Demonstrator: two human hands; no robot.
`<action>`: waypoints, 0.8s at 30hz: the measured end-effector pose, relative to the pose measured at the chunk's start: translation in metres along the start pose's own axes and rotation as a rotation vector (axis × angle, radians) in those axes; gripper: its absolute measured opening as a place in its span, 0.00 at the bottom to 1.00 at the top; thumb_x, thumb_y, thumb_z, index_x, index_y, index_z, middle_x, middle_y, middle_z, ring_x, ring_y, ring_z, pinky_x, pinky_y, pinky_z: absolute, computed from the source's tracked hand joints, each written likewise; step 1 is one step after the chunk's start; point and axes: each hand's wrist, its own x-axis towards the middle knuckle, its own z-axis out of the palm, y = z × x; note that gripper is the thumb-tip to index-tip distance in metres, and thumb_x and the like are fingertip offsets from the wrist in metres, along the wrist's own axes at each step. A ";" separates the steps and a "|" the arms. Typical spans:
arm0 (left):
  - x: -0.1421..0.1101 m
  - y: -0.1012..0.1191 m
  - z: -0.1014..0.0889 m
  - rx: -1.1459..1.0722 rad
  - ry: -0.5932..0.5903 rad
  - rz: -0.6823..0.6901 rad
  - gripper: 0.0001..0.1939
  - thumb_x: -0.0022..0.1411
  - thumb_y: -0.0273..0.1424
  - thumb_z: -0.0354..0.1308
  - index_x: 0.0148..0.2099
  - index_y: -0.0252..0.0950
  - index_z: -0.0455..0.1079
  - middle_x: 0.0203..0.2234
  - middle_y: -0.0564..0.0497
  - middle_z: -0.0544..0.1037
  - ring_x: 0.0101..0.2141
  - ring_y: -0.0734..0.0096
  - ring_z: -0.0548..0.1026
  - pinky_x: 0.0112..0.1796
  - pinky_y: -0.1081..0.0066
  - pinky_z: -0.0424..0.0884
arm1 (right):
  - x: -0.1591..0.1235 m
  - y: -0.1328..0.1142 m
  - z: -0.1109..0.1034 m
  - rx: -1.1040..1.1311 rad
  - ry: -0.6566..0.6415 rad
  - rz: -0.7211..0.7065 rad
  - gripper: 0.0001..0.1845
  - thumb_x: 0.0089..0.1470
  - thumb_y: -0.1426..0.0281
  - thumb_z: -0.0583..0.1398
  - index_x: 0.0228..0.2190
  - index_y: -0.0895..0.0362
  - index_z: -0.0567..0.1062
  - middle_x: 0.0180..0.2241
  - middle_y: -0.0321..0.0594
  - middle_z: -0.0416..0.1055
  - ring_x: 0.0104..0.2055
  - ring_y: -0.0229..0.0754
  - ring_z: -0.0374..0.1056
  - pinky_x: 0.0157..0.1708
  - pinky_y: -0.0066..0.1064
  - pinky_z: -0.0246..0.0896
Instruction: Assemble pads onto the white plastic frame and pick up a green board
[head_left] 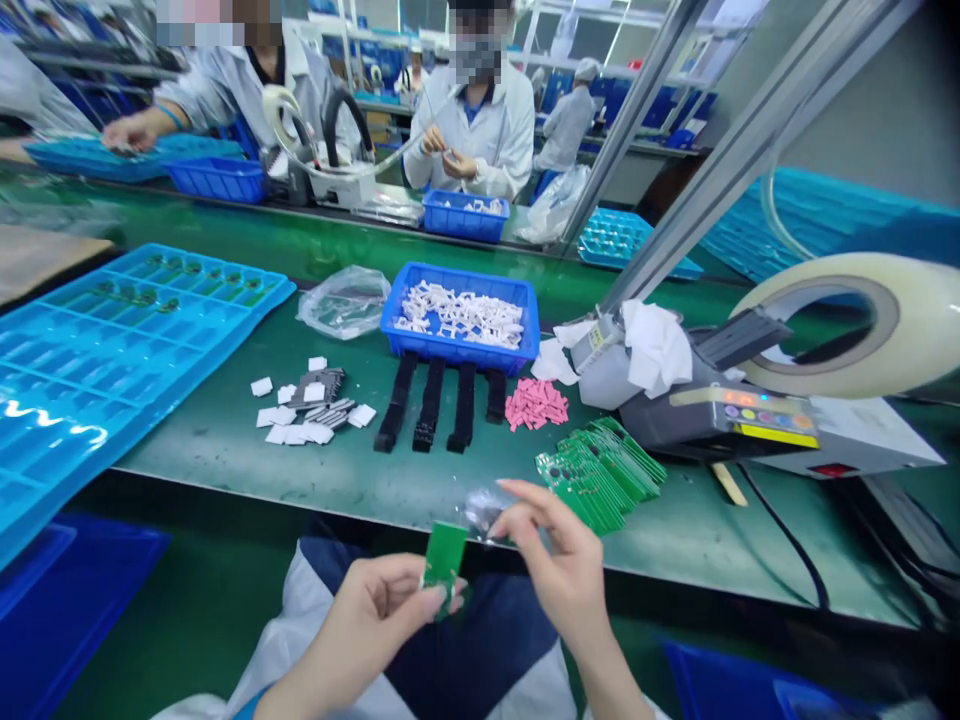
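A small green circuit board (445, 552) is pinched upright between the thumb and fingers of my left hand (390, 605), just in front of the table's edge. My right hand (559, 555) hovers to its right with fingers apart, its tips beside a small pile of clear, shiny pieces (481, 508) at the edge. What those pieces are is too blurred to tell. Just beyond my right hand lies a fanned stack of green circuit boards (600, 475). Behind the stack is a heap of small pink pieces (537, 403).
A blue bin (463, 350) holds white plastic parts, with black strips (429, 405) before it. White and grey pads (307, 405) lie left, near a blue tray (142, 330) carrying boards. A tape dispenser (720, 415) stands right. Co-workers (472, 130) sit opposite.
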 end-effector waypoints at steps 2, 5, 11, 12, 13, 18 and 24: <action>0.015 0.024 -0.017 -0.021 0.154 0.058 0.16 0.48 0.41 0.66 0.36 0.35 0.79 0.29 0.46 0.83 0.33 0.64 0.79 0.33 0.71 0.74 | 0.016 0.020 -0.001 -0.040 0.155 0.022 0.15 0.58 0.60 0.56 0.37 0.58 0.75 0.20 0.37 0.71 0.22 0.37 0.67 0.22 0.27 0.62; 0.053 0.078 -0.054 -0.057 0.371 0.156 0.12 0.46 0.35 0.69 0.33 0.32 0.78 0.25 0.48 0.81 0.29 0.69 0.78 0.30 0.74 0.74 | 0.034 0.040 -0.002 -0.066 0.227 -0.004 0.14 0.56 0.60 0.57 0.33 0.59 0.75 0.21 0.38 0.71 0.22 0.38 0.67 0.20 0.26 0.61; 0.161 0.200 -0.128 -0.065 0.558 0.300 0.08 0.62 0.30 0.56 0.41 0.31 0.70 0.36 0.49 0.77 0.33 0.71 0.76 0.34 0.67 0.75 | 0.036 0.048 -0.005 -0.114 0.244 -0.049 0.12 0.55 0.62 0.59 0.31 0.58 0.76 0.21 0.38 0.72 0.20 0.37 0.67 0.17 0.24 0.61; 0.178 0.216 -0.134 -0.063 0.576 0.308 0.10 0.62 0.30 0.56 0.44 0.31 0.69 0.39 0.47 0.76 0.36 0.69 0.76 0.35 0.65 0.75 | 0.036 0.049 -0.005 -0.118 0.251 -0.058 0.12 0.54 0.62 0.59 0.30 0.58 0.76 0.20 0.38 0.72 0.19 0.37 0.67 0.16 0.24 0.61; 0.195 0.230 -0.138 -0.065 0.592 0.314 0.12 0.62 0.31 0.56 0.46 0.32 0.68 0.42 0.46 0.75 0.37 0.67 0.75 0.37 0.63 0.75 | 0.036 0.050 -0.006 -0.124 0.252 -0.066 0.12 0.54 0.62 0.59 0.30 0.58 0.76 0.20 0.39 0.72 0.19 0.37 0.66 0.15 0.24 0.61; 0.255 0.262 -0.137 -0.139 0.628 0.372 0.16 0.62 0.33 0.55 0.51 0.33 0.66 0.47 0.44 0.73 0.42 0.63 0.74 0.41 0.58 0.74 | 0.038 0.058 -0.008 -0.186 0.222 -0.094 0.11 0.55 0.63 0.59 0.30 0.57 0.76 0.20 0.38 0.72 0.17 0.37 0.66 0.15 0.23 0.61; 0.259 0.256 -0.123 -0.255 0.581 0.539 0.18 0.62 0.33 0.56 0.53 0.36 0.64 0.49 0.46 0.71 0.44 0.63 0.73 0.43 0.57 0.72 | 0.037 0.054 -0.003 -0.206 0.250 -0.139 0.09 0.56 0.65 0.58 0.30 0.56 0.75 0.19 0.36 0.70 0.16 0.35 0.62 0.15 0.23 0.59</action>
